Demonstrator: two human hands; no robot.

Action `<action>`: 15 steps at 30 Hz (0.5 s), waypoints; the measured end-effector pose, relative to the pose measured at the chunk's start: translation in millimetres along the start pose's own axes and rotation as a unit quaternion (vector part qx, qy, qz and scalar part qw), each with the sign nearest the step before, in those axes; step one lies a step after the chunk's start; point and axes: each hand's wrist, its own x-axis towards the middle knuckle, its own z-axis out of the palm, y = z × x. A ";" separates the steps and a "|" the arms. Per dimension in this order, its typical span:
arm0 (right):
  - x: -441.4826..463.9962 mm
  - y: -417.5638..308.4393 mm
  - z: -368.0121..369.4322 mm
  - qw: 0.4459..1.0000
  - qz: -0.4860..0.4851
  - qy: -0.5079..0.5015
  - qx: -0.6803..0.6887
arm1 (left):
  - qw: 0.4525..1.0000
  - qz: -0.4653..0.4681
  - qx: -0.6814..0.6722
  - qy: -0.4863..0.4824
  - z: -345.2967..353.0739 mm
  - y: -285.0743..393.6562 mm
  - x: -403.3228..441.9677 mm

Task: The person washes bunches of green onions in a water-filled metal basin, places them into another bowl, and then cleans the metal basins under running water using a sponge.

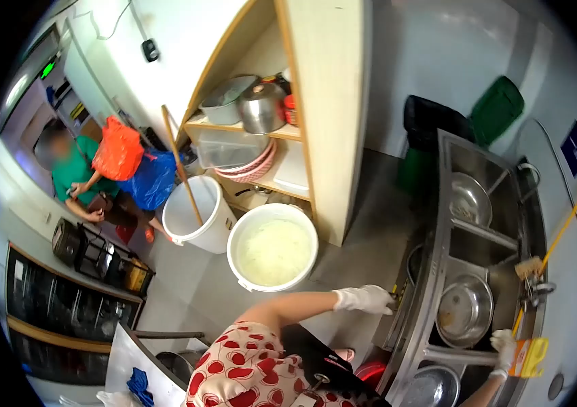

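Observation:
My left hand (pixel 366 299), in a white glove, reaches toward the near side of the metal sink unit (pixel 436 271). Its fingertips are too small to read, and whether it holds anything is unclear. At the lower right, my right hand (pixel 504 349), also gloved, is at the sink's far edge, beside a yellow bottle with an orange label (pixel 529 357) and the lower end of a yellow pole (pixel 573 207). Its grip is not clear. Metal bowls (pixel 465 311) sit in the sink compartments, the middle one with brownish residue inside.
A white bucket of pale contents (pixel 272 251) stands on the floor beside another white bucket (pixel 200 211) with a wooden stick. Behind are shelves with pots (pixel 261 108) and a green bin (pixel 416 166). A person in green (pixel 75 166) stands at left near red and blue bags.

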 end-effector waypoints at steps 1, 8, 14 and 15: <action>4.3 -6.8 -5.4 0.995 -0.026 0.086 -0.049 | 1.000 -0.011 -0.002 0.012 -1.8 -3.2 0.4; 43.6 -101.4 105.1 0.917 -0.040 0.327 -0.227 | 0.770 -0.275 -0.558 0.138 -58.3 -352.5 -119.2; 95.0 -242.9 260.6 0.982 -0.068 0.167 0.056 | 0.824 -0.512 -0.149 0.191 -162.3 -496.0 -236.2; 107.6 -261.7 290.7 0.988 -0.068 0.129 0.043 | 0.842 -0.515 0.045 0.157 -164.0 -540.0 -246.5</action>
